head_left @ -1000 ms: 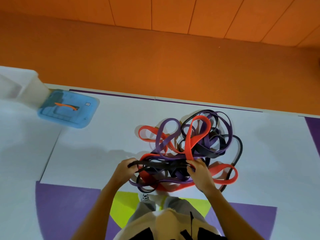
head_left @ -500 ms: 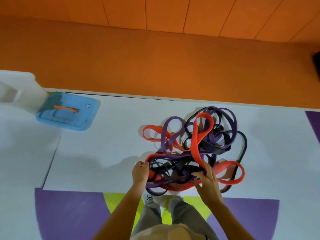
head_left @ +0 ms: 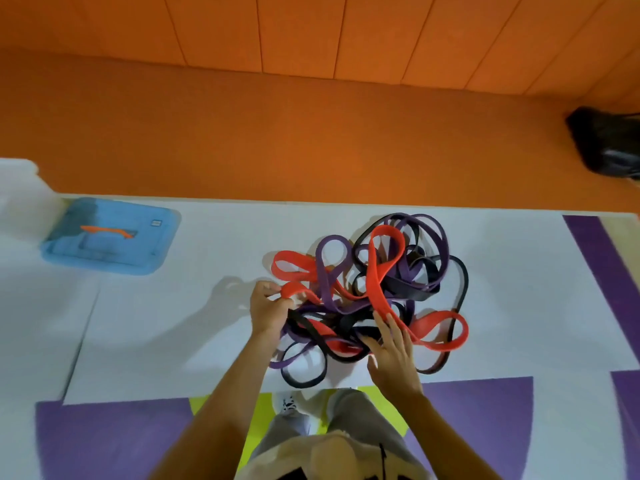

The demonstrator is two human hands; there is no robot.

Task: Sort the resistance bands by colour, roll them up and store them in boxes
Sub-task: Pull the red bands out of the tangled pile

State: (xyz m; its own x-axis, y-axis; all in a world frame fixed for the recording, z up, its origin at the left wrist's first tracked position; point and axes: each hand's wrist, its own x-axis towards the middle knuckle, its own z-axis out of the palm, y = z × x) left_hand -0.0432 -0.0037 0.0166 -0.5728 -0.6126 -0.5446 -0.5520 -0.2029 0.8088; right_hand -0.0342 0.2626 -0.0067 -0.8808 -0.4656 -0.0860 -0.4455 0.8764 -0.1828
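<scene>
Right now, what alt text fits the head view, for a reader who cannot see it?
A person stands over a tangled pile of red, purple and black rubber resistance bands on a white floor mat. The left hand grips a red band loop; the open right hand rests on the pile. A blue plastic box with an orange handle lies far left.

A tangled heap of red, purple and black rubber resistance bands (head_left: 408,271) lies on a white tabletop (head_left: 166,327). At the heap's nine o'clock, the left hand (head_left: 268,308) pinches a loop of flat red band (head_left: 294,289). At its six o'clock, the right hand (head_left: 393,355) rests on the bands with straight fingers. A translucent blue plastic box with an orange handle (head_left: 110,237) sits at ten o'clock from the heap, well apart.
</scene>
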